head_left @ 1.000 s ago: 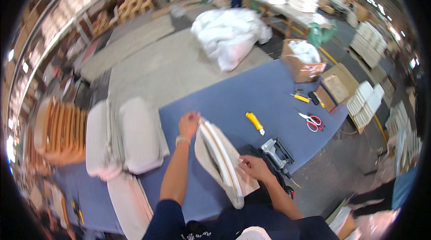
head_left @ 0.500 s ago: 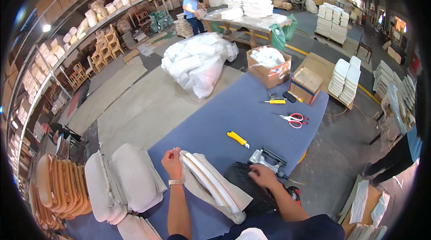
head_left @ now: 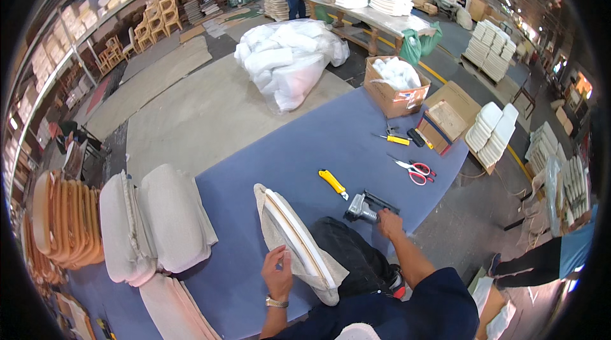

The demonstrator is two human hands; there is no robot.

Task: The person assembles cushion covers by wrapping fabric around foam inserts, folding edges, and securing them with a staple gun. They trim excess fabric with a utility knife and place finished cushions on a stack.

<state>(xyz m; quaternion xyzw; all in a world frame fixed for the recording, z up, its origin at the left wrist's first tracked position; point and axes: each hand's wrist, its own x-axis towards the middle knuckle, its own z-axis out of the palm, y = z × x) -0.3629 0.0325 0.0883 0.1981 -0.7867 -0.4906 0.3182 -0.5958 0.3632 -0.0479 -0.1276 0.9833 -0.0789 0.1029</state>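
Note:
A curved padded panel (head_left: 299, 238) in beige fabric stands tilted, its white inner edge and a thin brown strip facing up. It leans by my raised dark-trousered leg (head_left: 353, 251). My left hand (head_left: 278, 273) is beside the panel's left side, fingers loosely bent and apart, holding nothing; whether the fingertips touch the fabric is hard to see. My right hand (head_left: 389, 224) is closed around the rear end of a silver and black staple gun (head_left: 363, 208) lying on the blue-grey table. Ahead of it lies a yellow utility knife (head_left: 333, 184).
Red-handled scissors (head_left: 417, 171), a yellow-handled tool (head_left: 398, 140) and an open carton (head_left: 442, 120) are at the table's far right. Fabric-covered pads (head_left: 175, 216) and tan shells (head_left: 67, 219) stack at the left. Beyond are a box of white stuffing (head_left: 394, 95) and a plastic-wrapped bundle (head_left: 286, 63).
My left hand has left the panel's upper end and come down its left side. The right hand has moved out onto the staple gun. The view has shifted.

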